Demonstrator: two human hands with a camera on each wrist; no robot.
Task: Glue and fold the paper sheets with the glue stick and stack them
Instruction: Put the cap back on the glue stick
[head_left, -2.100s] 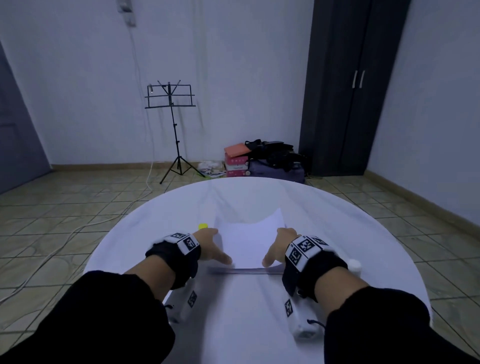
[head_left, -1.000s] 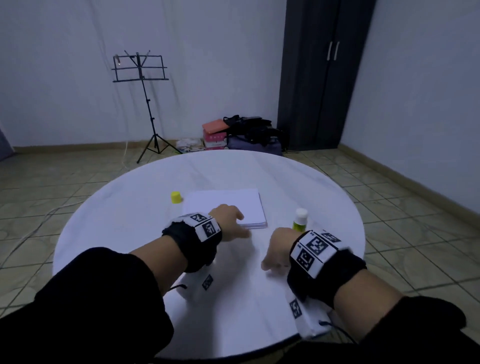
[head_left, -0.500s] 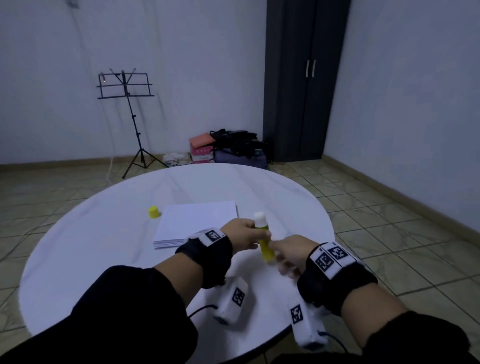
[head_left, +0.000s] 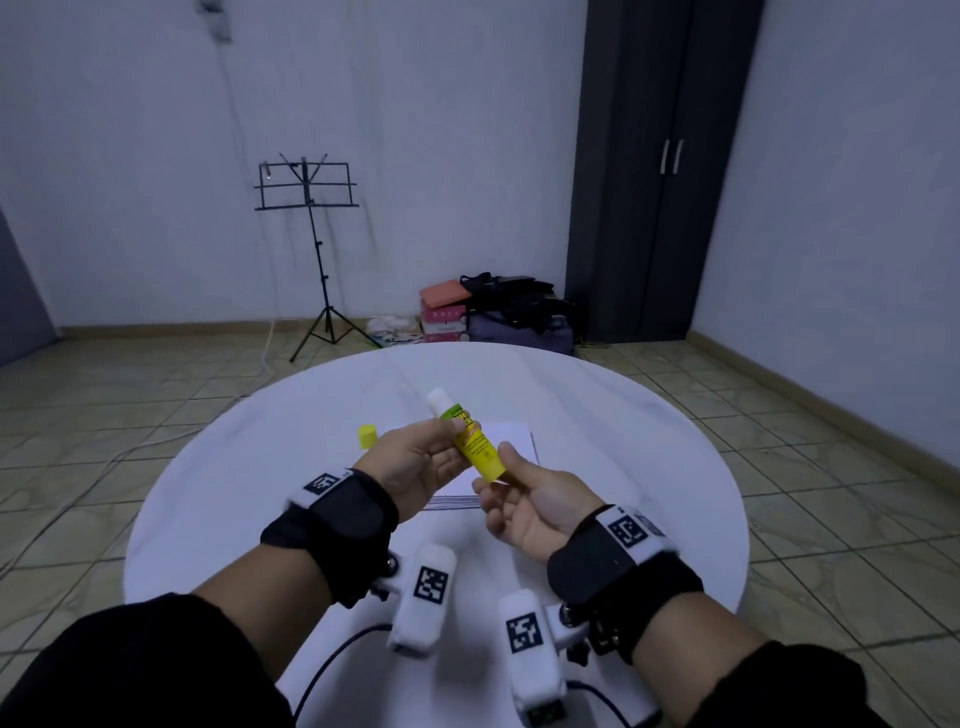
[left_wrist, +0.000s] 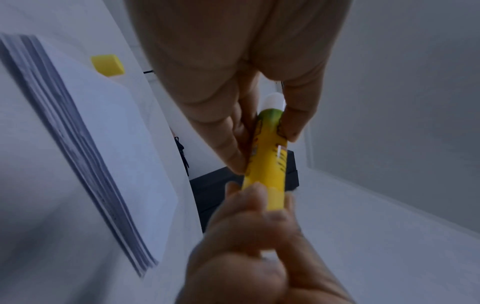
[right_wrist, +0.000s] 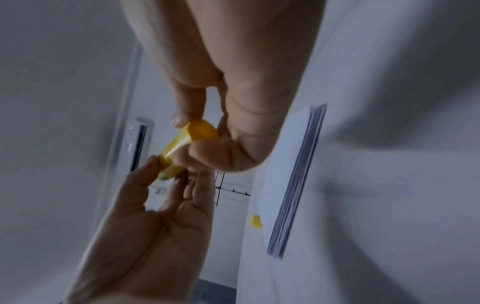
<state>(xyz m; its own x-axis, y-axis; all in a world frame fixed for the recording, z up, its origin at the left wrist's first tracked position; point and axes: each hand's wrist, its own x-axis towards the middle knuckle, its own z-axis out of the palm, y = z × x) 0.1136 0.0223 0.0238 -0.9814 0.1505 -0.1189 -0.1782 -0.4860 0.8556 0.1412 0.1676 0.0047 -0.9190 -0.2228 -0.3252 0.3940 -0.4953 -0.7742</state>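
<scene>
Glue stick (head_left: 470, 439) now raised off table (head_left: 218, 499), left hand (head_left: 418, 465) fingers and right hand (head_left: 524, 506) fingers both pinching it.

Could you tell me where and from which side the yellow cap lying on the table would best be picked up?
Probably from above, pinching the yellow cap across its round side wall. It stands apart on the table, just left of the paper stack, with free room around it. The left hand is nearer, but it now holds the glue stick.
</scene>
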